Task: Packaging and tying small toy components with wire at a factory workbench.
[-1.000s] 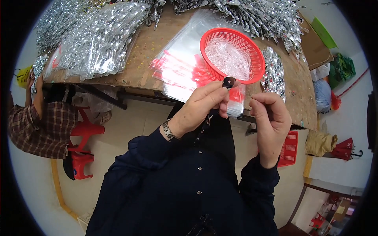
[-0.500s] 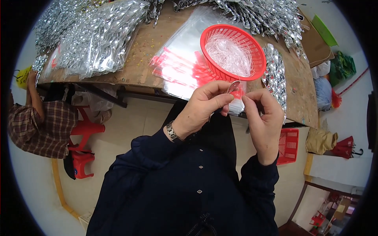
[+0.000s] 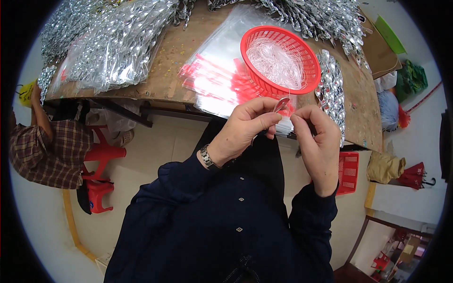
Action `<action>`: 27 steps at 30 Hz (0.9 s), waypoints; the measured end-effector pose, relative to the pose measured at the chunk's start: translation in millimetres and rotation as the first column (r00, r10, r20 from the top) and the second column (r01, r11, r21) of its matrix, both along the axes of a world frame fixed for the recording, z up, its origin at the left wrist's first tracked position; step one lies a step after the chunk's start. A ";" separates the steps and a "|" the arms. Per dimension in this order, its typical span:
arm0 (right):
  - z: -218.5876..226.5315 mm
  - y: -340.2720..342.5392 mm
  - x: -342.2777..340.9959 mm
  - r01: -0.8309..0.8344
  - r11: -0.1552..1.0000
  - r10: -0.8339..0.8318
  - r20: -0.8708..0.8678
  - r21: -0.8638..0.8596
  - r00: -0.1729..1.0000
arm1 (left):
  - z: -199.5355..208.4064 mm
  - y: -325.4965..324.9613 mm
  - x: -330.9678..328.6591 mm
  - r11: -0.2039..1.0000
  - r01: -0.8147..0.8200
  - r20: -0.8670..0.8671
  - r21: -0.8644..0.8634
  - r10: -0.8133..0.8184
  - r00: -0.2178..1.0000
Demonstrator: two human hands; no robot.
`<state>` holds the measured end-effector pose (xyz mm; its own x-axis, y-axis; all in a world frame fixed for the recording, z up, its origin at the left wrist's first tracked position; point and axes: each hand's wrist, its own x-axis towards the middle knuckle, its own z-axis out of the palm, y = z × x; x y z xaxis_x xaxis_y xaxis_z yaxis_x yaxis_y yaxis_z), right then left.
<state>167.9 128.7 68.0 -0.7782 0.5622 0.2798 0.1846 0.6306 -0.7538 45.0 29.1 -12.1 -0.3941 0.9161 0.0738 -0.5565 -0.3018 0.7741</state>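
Observation:
Between thumb and forefinger, my left hand [image 3: 255, 121] pinches a small shiny silver foil piece [image 3: 281, 104] whose rounded tip sticks up from the fingers. My right hand [image 3: 317, 137] is closed in a pinch just to the right of it; whatever lies between its fingertips is too fine to make out. Beyond both hands, a red plastic basket [image 3: 311, 88] holds a tangle of thin whitish thread [image 3: 273, 61]. It stands on a stack of see-through plastic bags [image 3: 212, 49] with red edges at the near side.
Twisted silver foil strips lie in a bundle [image 3: 330, 85] right of the basket, a heap [image 3: 306, 19] behind it and a bagged pile [image 3: 113, 52] at left. Another person [image 3: 52, 151] works at the wooden table's [image 3: 172, 61] left end. A red crate [image 3: 348, 172] stands below right.
Both hands stay close together, nearly still. The silver piece's tip is tilted a little differently above my left fingers. The view has shifted slightly.

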 end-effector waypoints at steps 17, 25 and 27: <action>-0.9 2.3 -1.0 -0.021 1.000 0.021 0.067 -0.005 0.997 | 3.4 -1.4 4.3 1.000 0.002 -0.015 -0.031 -0.003 1.000; -2.2 3.6 -1.9 -0.023 1.000 0.023 0.063 0.000 0.998 | 0.6 -1.1 4.5 0.999 0.009 -0.041 -0.033 -0.010 0.999; -2.9 4.2 -1.3 -0.020 0.999 0.022 0.069 -0.029 0.997 | 1.4 -0.8 5.0 0.999 -0.007 -0.047 -0.047 0.005 0.999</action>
<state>166.6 132.9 65.1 -0.8067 0.5528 0.2089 0.2243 0.6135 -0.7572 50.1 28.3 -10.7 -0.3970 0.9165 0.0491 -0.5173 -0.2677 0.8128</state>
